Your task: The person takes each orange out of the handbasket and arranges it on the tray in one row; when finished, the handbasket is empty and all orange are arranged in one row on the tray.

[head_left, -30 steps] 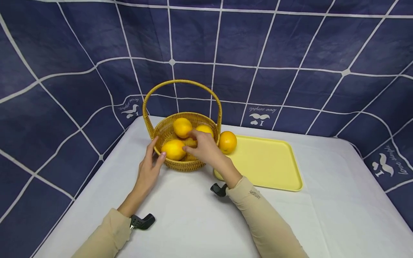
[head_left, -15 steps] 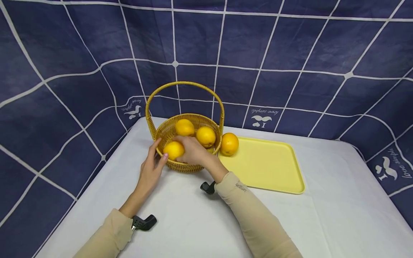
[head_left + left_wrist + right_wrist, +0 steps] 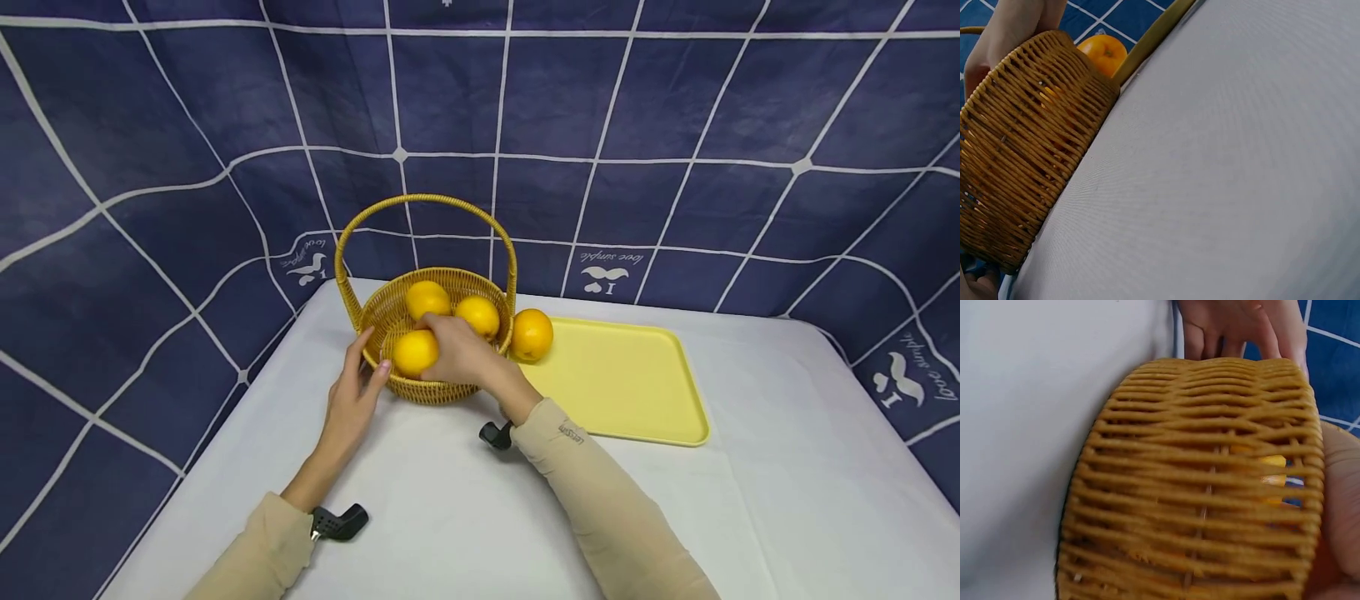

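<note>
— Where's the front orange [image 3: 415, 352]?
— Inside the basket [image 3: 390, 307], at its near rim, gripped by the right hand [image 3: 461, 354].
— The left hand [image 3: 354, 400]?
— Fingers straight, resting against the basket's near-left wall.

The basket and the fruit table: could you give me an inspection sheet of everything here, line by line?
Surface: white table, covered with a smooth cloth.
Job's things: wicker basket with a hoop handle, three oranges inside; the front orange lies at the near rim. One more orange sits on the yellow tray, at its left end beside the basket.
Clutter: nothing seen.
Hands: right hand reaches into the basket, fingers curled round the front orange; left hand rests with straight fingers against the basket's outer wall.
Cables: nothing seen; a small black camera mount shows at each wrist.
Surroundings: dark blue backdrop with a white grid on three sides.
</note>
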Demonstrator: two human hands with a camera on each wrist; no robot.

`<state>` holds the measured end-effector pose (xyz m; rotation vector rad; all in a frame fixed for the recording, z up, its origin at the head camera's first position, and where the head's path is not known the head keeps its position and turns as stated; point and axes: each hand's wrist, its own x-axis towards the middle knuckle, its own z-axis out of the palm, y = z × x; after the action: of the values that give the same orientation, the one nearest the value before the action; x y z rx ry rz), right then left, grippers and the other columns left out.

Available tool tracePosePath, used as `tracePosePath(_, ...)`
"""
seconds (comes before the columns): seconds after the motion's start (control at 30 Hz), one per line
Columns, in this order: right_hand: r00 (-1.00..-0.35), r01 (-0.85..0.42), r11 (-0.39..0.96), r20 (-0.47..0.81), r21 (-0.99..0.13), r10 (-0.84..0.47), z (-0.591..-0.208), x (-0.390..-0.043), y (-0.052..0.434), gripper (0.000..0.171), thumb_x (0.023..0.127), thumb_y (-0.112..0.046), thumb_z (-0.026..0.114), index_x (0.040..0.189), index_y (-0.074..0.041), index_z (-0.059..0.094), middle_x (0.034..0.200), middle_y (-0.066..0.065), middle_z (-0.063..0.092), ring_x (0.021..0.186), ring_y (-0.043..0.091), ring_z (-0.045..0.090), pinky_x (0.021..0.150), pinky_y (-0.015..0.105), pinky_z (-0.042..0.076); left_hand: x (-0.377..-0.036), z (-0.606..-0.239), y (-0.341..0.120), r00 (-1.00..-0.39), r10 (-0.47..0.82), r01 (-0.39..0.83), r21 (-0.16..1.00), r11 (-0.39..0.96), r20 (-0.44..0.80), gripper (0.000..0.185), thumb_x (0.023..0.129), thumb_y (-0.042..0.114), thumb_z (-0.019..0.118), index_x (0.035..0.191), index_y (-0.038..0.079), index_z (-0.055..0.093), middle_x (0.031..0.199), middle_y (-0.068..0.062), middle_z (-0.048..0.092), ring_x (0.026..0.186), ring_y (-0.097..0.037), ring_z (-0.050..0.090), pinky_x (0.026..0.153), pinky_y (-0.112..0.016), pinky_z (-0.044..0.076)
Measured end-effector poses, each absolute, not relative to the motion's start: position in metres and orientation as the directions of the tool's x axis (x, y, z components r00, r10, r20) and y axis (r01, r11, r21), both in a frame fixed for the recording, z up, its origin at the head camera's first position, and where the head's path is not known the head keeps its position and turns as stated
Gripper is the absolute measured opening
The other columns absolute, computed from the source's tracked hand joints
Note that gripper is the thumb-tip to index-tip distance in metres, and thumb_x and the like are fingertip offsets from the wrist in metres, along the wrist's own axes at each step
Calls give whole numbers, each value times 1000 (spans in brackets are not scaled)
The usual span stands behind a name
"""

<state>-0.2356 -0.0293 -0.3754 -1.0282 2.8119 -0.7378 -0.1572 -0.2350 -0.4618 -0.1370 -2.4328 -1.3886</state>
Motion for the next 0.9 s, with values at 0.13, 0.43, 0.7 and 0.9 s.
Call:
tracePosePath(0.13,-809,-558,645,170,-522,-562,-375,-231,-13,76,76,-28,92,142,-10,58,131,5,69,115,23,65,104,39,58,-157,-464,-234,-938,-88,244,821,516,335,64,111,39,54,167,29,27,175,-6,25,151,-43,43,122,-54,43)
tracePosePath(0.43,-841,-528,534,320,-661,-436,-357,-214,36,69,76,-31,91,139,-20,63,133,-1,70,111,22,67,98,42,57,-158,-462,-234,-943,-84,236,825,514,322,64,111,40,54,168,32,26,175,-9,24,153,-43,40,124,-54,41)
tracePosePath(0.7,-929,-371,562,303,-739,-214,-341,-201,82,65,77,-37,90,134,-17,63,126,7,72,111,28,68,88,44,64,-159,-462,-234,-942,-81,240,825,511,325,64,111,39,54,167,27,27,175,-10,24,153,-43,38,124,-54,40)
tracePosePath(0.9,-971,-205,633,239,-747,-32,-335,-209,112,71,81,-44,86,135,-9,57,131,13,66,112,33,65,93,48,61,-160,-461,-235,-940,-79,247,822,514,332,63,111,38,54,167,27,28,175,-9,24,153,-43,39,124,-53,41)
